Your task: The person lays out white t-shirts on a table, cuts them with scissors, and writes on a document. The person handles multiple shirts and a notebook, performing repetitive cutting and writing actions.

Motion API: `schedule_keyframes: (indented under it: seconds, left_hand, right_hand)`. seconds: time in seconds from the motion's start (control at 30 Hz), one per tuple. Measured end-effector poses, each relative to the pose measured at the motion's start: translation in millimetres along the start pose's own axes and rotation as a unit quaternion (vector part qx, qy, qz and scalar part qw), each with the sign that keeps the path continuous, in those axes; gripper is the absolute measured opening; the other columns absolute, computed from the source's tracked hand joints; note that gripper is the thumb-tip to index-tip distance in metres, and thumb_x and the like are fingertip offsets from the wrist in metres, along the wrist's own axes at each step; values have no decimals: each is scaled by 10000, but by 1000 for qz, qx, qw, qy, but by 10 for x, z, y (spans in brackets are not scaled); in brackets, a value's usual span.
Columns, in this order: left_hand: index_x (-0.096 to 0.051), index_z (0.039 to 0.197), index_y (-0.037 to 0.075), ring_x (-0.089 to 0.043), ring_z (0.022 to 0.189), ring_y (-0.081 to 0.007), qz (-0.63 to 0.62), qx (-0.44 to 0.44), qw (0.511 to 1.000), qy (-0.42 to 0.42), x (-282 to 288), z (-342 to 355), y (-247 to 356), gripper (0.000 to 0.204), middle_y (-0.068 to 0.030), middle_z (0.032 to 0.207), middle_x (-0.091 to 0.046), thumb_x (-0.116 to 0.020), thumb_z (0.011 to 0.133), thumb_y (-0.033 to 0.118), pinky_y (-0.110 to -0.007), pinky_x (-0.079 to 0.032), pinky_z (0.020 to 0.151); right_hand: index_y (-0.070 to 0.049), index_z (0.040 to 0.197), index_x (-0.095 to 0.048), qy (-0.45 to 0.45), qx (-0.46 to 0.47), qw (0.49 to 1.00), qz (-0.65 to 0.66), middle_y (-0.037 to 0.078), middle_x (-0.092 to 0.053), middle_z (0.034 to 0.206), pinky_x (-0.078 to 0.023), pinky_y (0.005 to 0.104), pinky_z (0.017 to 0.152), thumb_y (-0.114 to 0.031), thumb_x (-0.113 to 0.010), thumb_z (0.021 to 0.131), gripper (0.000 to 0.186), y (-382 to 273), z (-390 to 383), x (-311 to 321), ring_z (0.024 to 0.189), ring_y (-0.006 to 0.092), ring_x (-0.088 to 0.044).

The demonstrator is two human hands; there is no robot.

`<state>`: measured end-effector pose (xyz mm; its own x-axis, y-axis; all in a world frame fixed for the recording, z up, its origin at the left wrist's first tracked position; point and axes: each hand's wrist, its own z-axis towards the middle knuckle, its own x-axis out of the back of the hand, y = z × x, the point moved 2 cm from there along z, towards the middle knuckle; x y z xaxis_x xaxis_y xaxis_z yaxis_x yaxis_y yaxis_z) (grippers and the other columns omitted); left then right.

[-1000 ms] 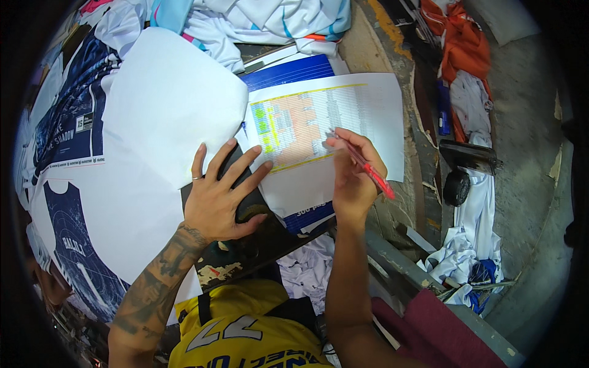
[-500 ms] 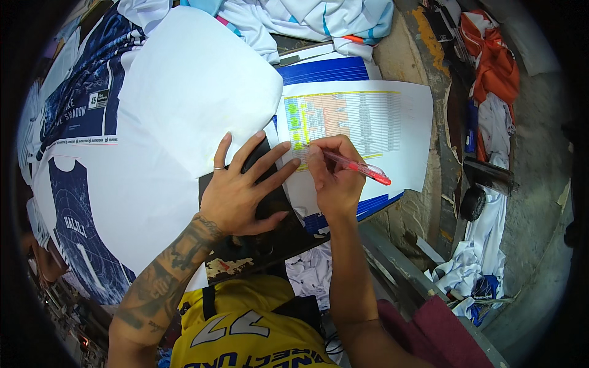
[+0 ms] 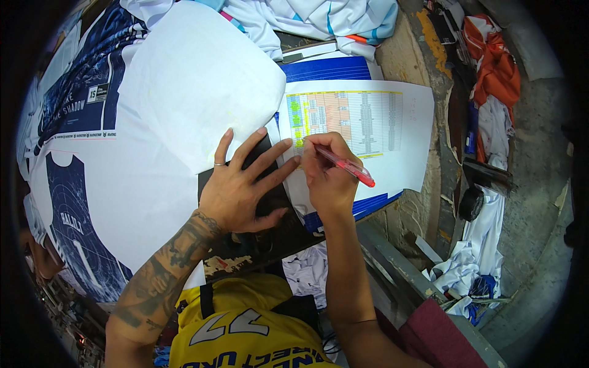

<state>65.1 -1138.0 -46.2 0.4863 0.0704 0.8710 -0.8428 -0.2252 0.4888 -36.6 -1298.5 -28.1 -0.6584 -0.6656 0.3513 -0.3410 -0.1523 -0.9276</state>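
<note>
A red pen point(image 3: 348, 164) is pinched in my right hand point(image 3: 332, 175), its tip at the left columns of a printed table on a white sheet point(image 3: 412, 138). Green, yellow and orange blocks colour parts of that table. My left hand point(image 3: 242, 184) lies with fingers spread, fingertips touching the sheet's left edge and a large blank white sheet point(image 3: 202, 80). Beneath the palm is a dark board point(image 3: 270, 242) with a worn front edge. Something blue with pale lines point(image 3: 328, 69) lies under the printed sheet and shows above and below it.
Printed white fabric with navy jersey shapes point(image 3: 76, 211) spreads across the left. White and light-blue cloth point(image 3: 307, 18) is heaped at the back. Beyond the table's right edge hang orange cloth point(image 3: 494, 61) and white cloth point(image 3: 472, 245). A maroon cloth point(image 3: 438, 337) lies at the lower right.
My right hand and the pen have shifted slightly left, the tip moving toward the table's left columns. My left hand stays almost still.
</note>
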Motion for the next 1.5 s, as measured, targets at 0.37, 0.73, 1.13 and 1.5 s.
schedule_keyframes:
  seconds: [0.37, 0.73, 1.13, 1.5]
  left_hand:
    - [-525, 1611, 315, -265, 1621, -354, 1, -5, 1000, 28, 3, -26, 30, 897, -22, 1725, -392, -814, 807, 586, -703, -86, 1317]
    - [-558, 1570, 262, -306, 1598, -365, -5, 5, 997, 82, 73, -33, 161, 757, -59, 1690, -443, -757, 872, 478, -678, -120, 1315]
    - [-482, 1602, 51, -338, 1578, -423, 4, 250, 946, 207, 216, -1981, -86, 679, -237, 1653, -436, -655, 954, 161, -556, -223, 1304]
    - [-359, 1685, 41, -361, 1568, -441, 277, 661, 666, 209, 71, -6178, -1454, 748, -269, 1700, -379, -570, 1106, 465, -554, -264, 1283]
  right_hand:
    - [37, 1144, -720, 88, 2, 995, -51, 128, -767, 1005, -575, 339, 776, -77, -680, 1056, 149, 9, -393, 442, 880, 202, -739]
    - [9, 1200, -720, 95, 100, 976, -167, 136, -724, 1124, -539, 339, 943, -133, -648, 1055, 216, 313, -375, 430, 1022, 224, -692]
    - [-18, 1040, -752, 65, 15, 938, -341, 230, -741, 905, -543, 530, 803, -319, -679, 1053, 310, -155, -283, 878, 885, 430, -717]
    - [-22, 1411, -635, 83, -8, 934, -349, 217, -737, 1183, -540, 493, 949, -385, -799, 946, 612, -767, -525, 423, 1133, 378, -700]
